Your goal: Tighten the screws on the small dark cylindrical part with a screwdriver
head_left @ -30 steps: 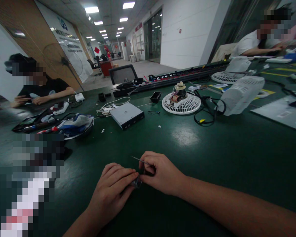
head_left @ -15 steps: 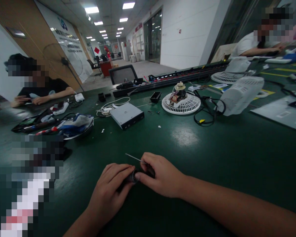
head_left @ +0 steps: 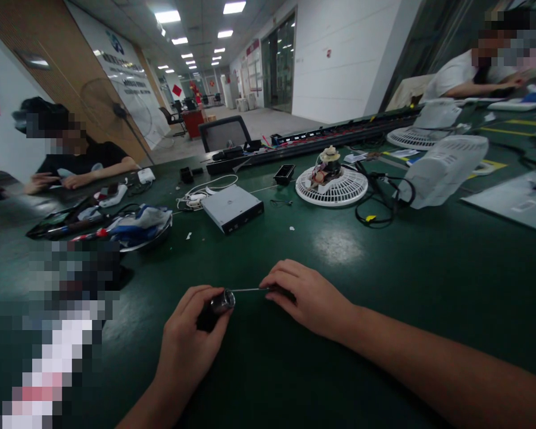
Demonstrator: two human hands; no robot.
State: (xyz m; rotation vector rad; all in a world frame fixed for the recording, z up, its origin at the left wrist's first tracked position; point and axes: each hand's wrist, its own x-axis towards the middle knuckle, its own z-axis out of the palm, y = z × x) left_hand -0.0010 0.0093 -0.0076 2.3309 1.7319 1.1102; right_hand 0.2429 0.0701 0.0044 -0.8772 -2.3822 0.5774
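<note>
Near the middle of the green table [head_left: 268,369], my left hand [head_left: 192,328] grips a small dark cylindrical part [head_left: 223,302] between thumb and fingers, its round shiny end facing right. My right hand [head_left: 301,295] is closed on one end of a thin metal rod [head_left: 248,290], perhaps a screwdriver shaft; its handle is hidden in the palm. The rod points left, with its tip at the upper edge of the cylinder's end; whether they touch I cannot tell.
A grey disc drive [head_left: 233,205] lies beyond my hands, near a small black tray [head_left: 284,174]. Right of these are a white fan grille with a motor [head_left: 332,185] and a white housing [head_left: 449,173]. People sit at far left and right.
My hands have moved apart, and the cylinder's end now shows in my left hand. The rod has swung from a slant to nearly level, with its tip now by the cylinder.
</note>
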